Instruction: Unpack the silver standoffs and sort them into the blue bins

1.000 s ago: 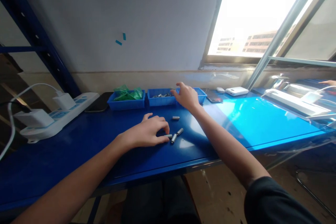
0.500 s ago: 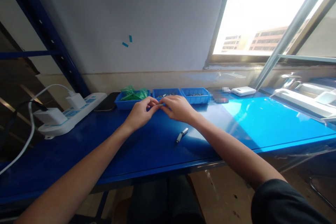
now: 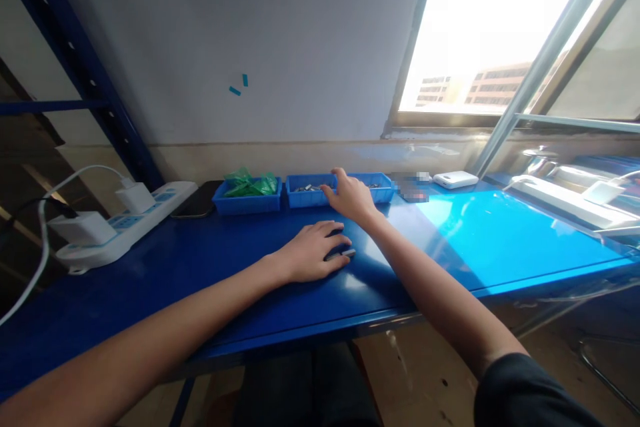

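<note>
My left hand (image 3: 317, 252) lies low over the blue table, its fingers apart around small silver metal pieces (image 3: 349, 253). The fingers partly cover these pieces, and I cannot tell how many lie there. Farther back, my right hand (image 3: 353, 197) hovers at the front of the blue bins with thumb and forefinger spread; nothing shows between them. The middle bin (image 3: 305, 199) holds small metal parts (image 3: 310, 187). Behind my right hand stands the right bin (image 3: 384, 193), partly hidden, with small parts in it.
A left bin (image 3: 245, 205) holds green plastic (image 3: 250, 184). Left of it lie a dark phone (image 3: 197, 201) and a white power strip (image 3: 130, 223) with plugs and cables. A white box-shaped device (image 3: 455, 179) lies right of the bins. The blue table's (image 3: 240, 327) front edge runs below my arms.
My hands, together before, have moved apart. The left came down and right to the silver pieces; the right shifted right to the bins, its fingers spreading. The view turned slightly.
</note>
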### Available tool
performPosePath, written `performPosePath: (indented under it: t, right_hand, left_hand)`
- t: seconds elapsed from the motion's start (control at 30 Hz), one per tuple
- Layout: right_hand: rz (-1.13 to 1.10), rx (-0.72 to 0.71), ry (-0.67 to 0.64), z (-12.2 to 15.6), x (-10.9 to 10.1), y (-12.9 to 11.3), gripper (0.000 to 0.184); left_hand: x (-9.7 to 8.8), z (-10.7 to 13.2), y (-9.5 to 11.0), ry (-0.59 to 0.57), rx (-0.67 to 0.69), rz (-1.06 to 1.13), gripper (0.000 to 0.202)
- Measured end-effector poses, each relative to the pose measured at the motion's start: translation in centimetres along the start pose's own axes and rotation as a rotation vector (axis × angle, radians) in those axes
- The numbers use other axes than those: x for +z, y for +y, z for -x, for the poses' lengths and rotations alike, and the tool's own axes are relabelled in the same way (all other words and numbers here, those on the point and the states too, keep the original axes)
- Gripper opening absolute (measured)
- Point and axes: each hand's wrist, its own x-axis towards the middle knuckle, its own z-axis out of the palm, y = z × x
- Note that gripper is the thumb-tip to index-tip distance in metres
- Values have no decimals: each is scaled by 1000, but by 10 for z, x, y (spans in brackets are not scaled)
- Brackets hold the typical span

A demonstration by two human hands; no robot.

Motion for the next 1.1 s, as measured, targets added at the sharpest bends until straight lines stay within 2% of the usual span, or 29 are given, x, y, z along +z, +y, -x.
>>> performPosePath:
  t: [0.1,0.23,0.33,0.43,0.53,0.6,0.73,0.8,0.87,0.9,0.97,1.03,1.1]
  right_hand:
    - [-64,-91,-89,7,2,0,46]
    - [-88,-233,-216,10,6,3,39]
    - [-93,-298,-310,10,9,5,30]
    - [-87,-369,-397,10,10,7,24]
    - [-106,-416,-432,10,12,6,23]
    - [-100,-443,-427,10,15,4,24]
    - [20,-444,-338,13,23,0,16]
    - [64,-440,-309,15,23,-1,14]
    - [50,-456,-255,16,18,-2,14]
    - [14,-463,-192,15,12,-3,15]
    - [-85,-439,18,10,-1,-6,19]
    - [-151,-329,265,2,-14,-8,25]
    - [-126,-184,404,-6,-21,-9,29]
  left_hand:
    - [-2,-8,-29,76,3,-26,30]
    - [-1,-11,-58,157,-64,81,23]
    - [1,-6,-62,173,-88,65,20]
    - [3,-2,-60,244,-142,78,17]
    - [3,-1,-63,338,-209,190,20]
    - [0,0,-66,360,-220,268,23]
    - [-13,6,-74,256,-203,284,35]
    - [-21,12,-78,207,-240,186,39]
    - [-27,17,-83,172,-304,66,34]
    - [-29,19,-85,149,-335,22,32]
    - [-31,22,-89,108,-372,-13,30]
    - [-31,23,-90,101,-378,3,29]
    - [-30,23,-89,117,-367,38,28]
